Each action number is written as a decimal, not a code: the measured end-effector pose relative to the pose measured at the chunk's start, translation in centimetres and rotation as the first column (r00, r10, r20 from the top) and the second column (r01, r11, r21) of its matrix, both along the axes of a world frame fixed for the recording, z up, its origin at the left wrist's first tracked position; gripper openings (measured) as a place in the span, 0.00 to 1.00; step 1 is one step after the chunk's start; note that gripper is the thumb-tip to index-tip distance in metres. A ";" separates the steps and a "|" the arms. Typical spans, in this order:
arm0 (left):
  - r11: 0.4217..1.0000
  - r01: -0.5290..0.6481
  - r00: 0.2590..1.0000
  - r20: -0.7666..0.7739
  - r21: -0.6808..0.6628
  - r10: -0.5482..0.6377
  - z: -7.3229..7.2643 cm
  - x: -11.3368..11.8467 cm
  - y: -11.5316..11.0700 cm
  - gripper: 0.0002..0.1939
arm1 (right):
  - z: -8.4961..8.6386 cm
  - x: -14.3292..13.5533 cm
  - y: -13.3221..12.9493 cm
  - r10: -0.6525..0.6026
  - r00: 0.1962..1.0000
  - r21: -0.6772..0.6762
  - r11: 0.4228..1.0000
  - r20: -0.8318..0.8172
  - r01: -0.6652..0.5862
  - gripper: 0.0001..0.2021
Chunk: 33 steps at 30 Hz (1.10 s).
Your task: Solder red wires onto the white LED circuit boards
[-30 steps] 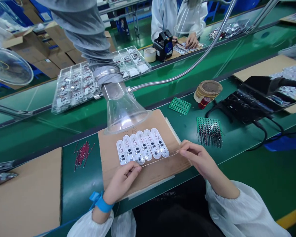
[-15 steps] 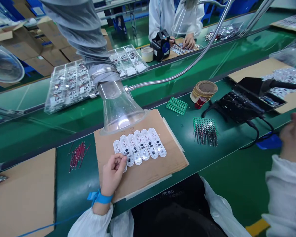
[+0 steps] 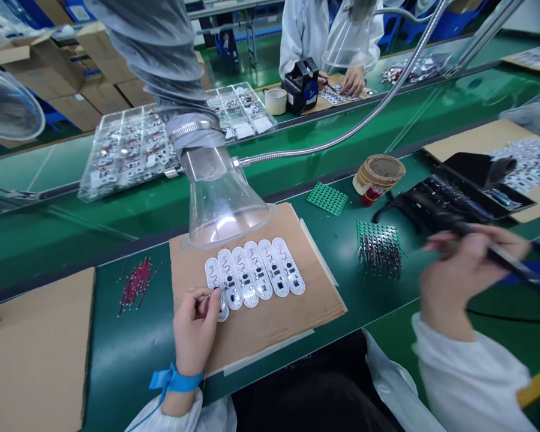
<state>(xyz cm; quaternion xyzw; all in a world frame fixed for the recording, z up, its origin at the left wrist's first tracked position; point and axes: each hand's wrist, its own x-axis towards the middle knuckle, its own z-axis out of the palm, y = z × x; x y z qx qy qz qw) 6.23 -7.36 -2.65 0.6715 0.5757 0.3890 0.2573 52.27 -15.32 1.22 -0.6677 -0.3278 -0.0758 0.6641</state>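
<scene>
My left hand (image 3: pixel 195 330), with a blue strap at its wrist, is closed in a pinch over the leftmost of several white oval boards (image 3: pixel 252 270). Something thin shows at its fingertips, too small to name. The boards lie side by side on a brown cardboard sheet (image 3: pixel 274 330) and carry thin red and dark wires and black parts. On the right, my right hand (image 3: pixel 459 282) is wrapped round the black handle of a soldering iron (image 3: pixel 499 255), slightly blurred. The iron's front end points toward the black stand (image 3: pixel 481 171), and its tip cannot be made out.
A clear fume funnel (image 3: pixel 225 210) hangs above the boards. Red wires (image 3: pixel 137 285) lie to the left. Green boards (image 3: pixel 327 198), one with dark wires (image 3: pixel 380 249), and a tape roll (image 3: pixel 380 171) lie to the right. Across the bench, a co-worker's hands (image 3: pixel 353 81) work at boards.
My right hand has come in from the right edge and now grips the soldering iron, which has left its stand. My left hand has shifted slightly left and down along the leftmost board.
</scene>
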 end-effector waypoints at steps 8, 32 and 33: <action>0.990 0.049 0.999 -0.025 0.130 -0.047 0.5 1.6 0.0 0.06 | -5.4 -12.7 -0.6 0.463 0.879 -0.233 0.848 -0.109 -0.476 0.14; 0.975 0.164 0.981 -0.126 0.149 -0.146 0.1 1.5 0.0 0.05 | -5.3 -11.7 -0.7 0.564 0.824 -0.317 0.772 -0.059 -0.551 0.07; 0.972 0.174 0.980 -0.129 0.157 -0.154 0.1 1.6 0.0 0.05 | -5.4 -11.7 -0.7 0.563 0.825 -0.314 0.775 -0.053 -0.549 0.06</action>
